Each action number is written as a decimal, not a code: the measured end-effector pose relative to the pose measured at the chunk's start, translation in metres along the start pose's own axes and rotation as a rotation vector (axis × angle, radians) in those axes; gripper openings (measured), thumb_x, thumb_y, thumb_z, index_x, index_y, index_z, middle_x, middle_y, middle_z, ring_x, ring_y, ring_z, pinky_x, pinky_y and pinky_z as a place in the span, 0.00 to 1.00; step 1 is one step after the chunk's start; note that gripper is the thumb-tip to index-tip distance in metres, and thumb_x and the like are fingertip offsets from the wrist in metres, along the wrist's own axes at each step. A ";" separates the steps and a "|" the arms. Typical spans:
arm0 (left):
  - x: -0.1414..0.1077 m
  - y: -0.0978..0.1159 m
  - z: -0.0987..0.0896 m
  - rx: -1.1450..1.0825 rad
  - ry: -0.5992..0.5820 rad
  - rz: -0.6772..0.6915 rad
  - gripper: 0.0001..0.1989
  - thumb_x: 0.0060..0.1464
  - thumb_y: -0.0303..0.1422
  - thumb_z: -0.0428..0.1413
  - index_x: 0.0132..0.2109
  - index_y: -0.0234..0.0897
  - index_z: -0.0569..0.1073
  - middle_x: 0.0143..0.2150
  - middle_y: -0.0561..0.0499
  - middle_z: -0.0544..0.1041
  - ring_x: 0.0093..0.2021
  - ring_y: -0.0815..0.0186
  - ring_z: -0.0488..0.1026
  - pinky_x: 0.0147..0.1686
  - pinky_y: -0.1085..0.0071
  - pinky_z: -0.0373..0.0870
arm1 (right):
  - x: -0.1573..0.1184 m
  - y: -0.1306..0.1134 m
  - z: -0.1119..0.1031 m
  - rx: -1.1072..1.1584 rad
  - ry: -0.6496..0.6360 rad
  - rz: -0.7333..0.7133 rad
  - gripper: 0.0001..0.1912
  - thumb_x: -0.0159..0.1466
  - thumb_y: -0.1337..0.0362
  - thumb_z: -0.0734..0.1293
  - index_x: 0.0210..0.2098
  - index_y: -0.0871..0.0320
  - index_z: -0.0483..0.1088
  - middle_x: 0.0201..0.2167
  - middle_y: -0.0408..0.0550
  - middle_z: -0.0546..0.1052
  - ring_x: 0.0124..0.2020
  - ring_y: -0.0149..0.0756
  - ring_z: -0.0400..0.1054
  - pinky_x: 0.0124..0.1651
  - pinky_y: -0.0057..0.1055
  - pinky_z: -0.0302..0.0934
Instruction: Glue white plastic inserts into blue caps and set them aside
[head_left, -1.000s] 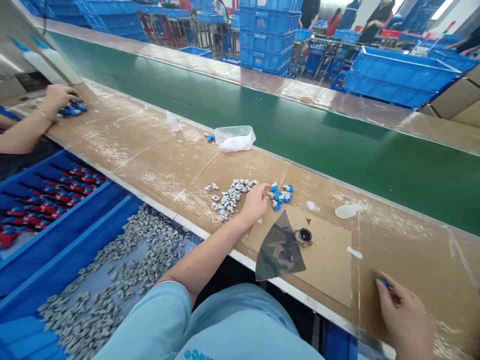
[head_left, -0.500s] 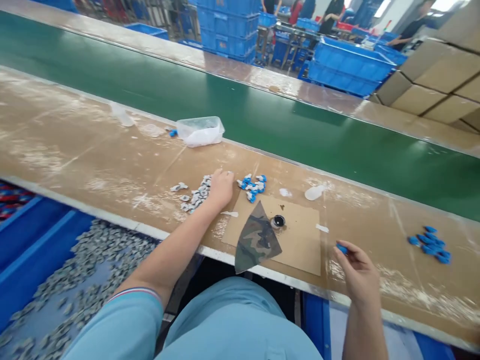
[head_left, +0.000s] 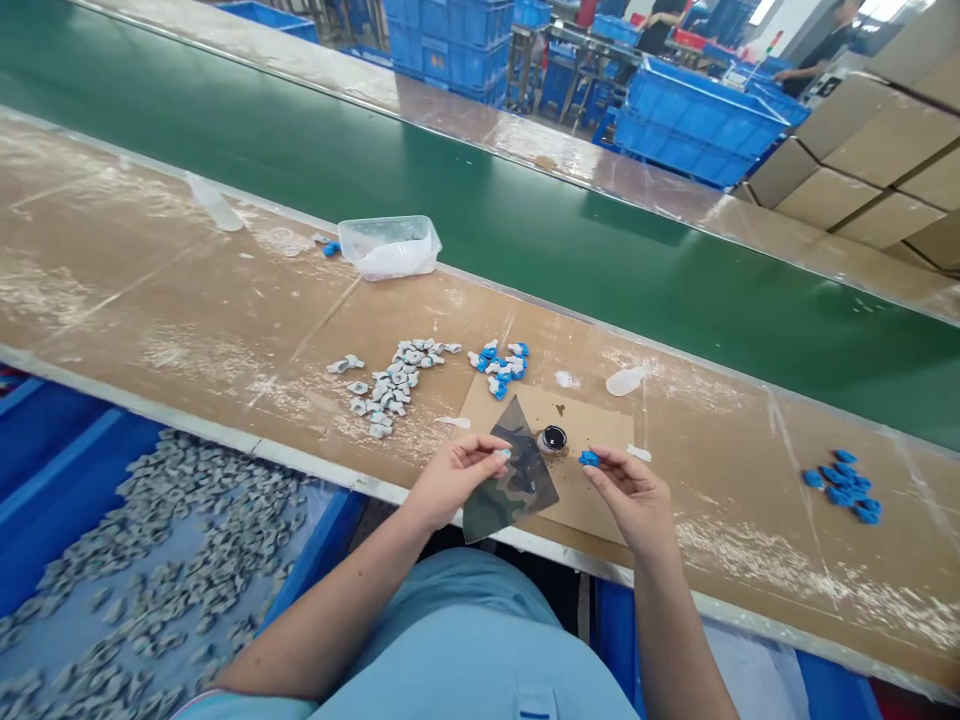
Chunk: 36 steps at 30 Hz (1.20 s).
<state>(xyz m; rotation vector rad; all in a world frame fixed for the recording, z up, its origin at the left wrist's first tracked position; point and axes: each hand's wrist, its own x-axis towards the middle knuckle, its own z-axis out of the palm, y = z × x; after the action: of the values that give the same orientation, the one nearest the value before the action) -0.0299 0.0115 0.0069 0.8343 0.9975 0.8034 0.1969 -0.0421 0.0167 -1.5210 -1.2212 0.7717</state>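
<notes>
My left hand is over the camouflage cloth, its fingertips pinched on a small grey part. My right hand pinches a small blue plastic part above the cardboard sheet. Between them stands a small black-topped jar. Farther forward lie loose grey parts and blue-and-grey assembled parts. A group of blue parts lies on the bench to the right.
A blue bin of grey parts sits at lower left, below the bench edge. On the wooden workbench stand a clear plastic box and a plastic bottle. A green conveyor belt runs behind, with blue crates and a co-worker beyond.
My left hand has left the grey parts and moved back over the cloth. My right hand has moved left and forward with the blue part. The view has shifted slightly.
</notes>
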 end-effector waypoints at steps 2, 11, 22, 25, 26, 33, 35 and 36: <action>-0.002 -0.003 0.005 -0.046 -0.020 -0.014 0.18 0.38 0.41 0.66 0.36 0.35 0.78 0.31 0.50 0.78 0.31 0.69 0.74 0.39 0.70 0.72 | 0.005 -0.001 0.004 -0.110 0.001 -0.080 0.11 0.56 0.57 0.71 0.38 0.53 0.78 0.35 0.48 0.81 0.34 0.40 0.75 0.41 0.41 0.72; -0.005 -0.002 0.013 -0.112 -0.056 -0.012 0.16 0.40 0.37 0.66 0.37 0.35 0.75 0.33 0.52 0.76 0.35 0.70 0.73 0.43 0.68 0.71 | 0.022 -0.008 0.015 -0.483 -0.083 -0.329 0.10 0.62 0.60 0.66 0.42 0.49 0.78 0.36 0.46 0.80 0.38 0.40 0.73 0.40 0.38 0.67; -0.002 -0.008 0.014 -0.059 -0.059 -0.005 0.16 0.40 0.37 0.66 0.36 0.34 0.75 0.32 0.52 0.77 0.35 0.69 0.73 0.43 0.69 0.70 | 0.023 -0.010 0.011 -0.485 -0.113 -0.305 0.11 0.62 0.61 0.65 0.40 0.48 0.78 0.37 0.45 0.80 0.38 0.39 0.74 0.40 0.36 0.68; -0.001 -0.010 0.014 -0.053 -0.056 0.008 0.16 0.41 0.38 0.66 0.36 0.34 0.75 0.31 0.52 0.76 0.34 0.69 0.73 0.42 0.69 0.70 | 0.022 -0.010 0.009 -0.444 -0.103 -0.244 0.10 0.60 0.59 0.66 0.39 0.49 0.79 0.37 0.46 0.81 0.38 0.40 0.74 0.41 0.37 0.69; -0.001 -0.011 0.014 -0.053 -0.059 0.010 0.16 0.41 0.38 0.66 0.36 0.34 0.74 0.31 0.52 0.76 0.33 0.69 0.73 0.42 0.69 0.71 | 0.021 -0.009 0.009 -0.413 -0.093 -0.208 0.10 0.59 0.59 0.67 0.38 0.50 0.79 0.37 0.47 0.81 0.38 0.41 0.75 0.42 0.37 0.69; -0.003 -0.016 0.023 -0.090 -0.123 0.025 0.17 0.42 0.35 0.65 0.39 0.34 0.73 0.34 0.51 0.76 0.36 0.69 0.73 0.44 0.67 0.71 | -0.001 -0.010 0.016 -0.082 -0.195 0.002 0.13 0.57 0.56 0.70 0.40 0.53 0.78 0.38 0.48 0.81 0.38 0.40 0.75 0.45 0.40 0.70; -0.004 -0.018 0.026 -0.090 -0.140 0.048 0.16 0.43 0.34 0.65 0.40 0.34 0.72 0.35 0.50 0.76 0.38 0.68 0.73 0.46 0.67 0.70 | -0.006 -0.012 0.021 -0.090 -0.225 -0.017 0.11 0.58 0.58 0.70 0.40 0.52 0.78 0.37 0.47 0.81 0.38 0.40 0.75 0.45 0.40 0.71; -0.004 -0.019 0.027 -0.082 -0.151 0.063 0.16 0.44 0.34 0.64 0.41 0.34 0.72 0.36 0.50 0.76 0.39 0.68 0.74 0.46 0.67 0.70 | -0.008 -0.013 0.023 -0.099 -0.233 -0.035 0.10 0.58 0.59 0.70 0.39 0.52 0.78 0.37 0.47 0.81 0.38 0.40 0.75 0.44 0.39 0.71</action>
<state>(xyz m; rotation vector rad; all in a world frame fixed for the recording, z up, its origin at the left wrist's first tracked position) -0.0029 -0.0066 0.0006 0.8456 0.8034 0.8176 0.1695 -0.0425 0.0214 -1.5162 -1.4733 0.8956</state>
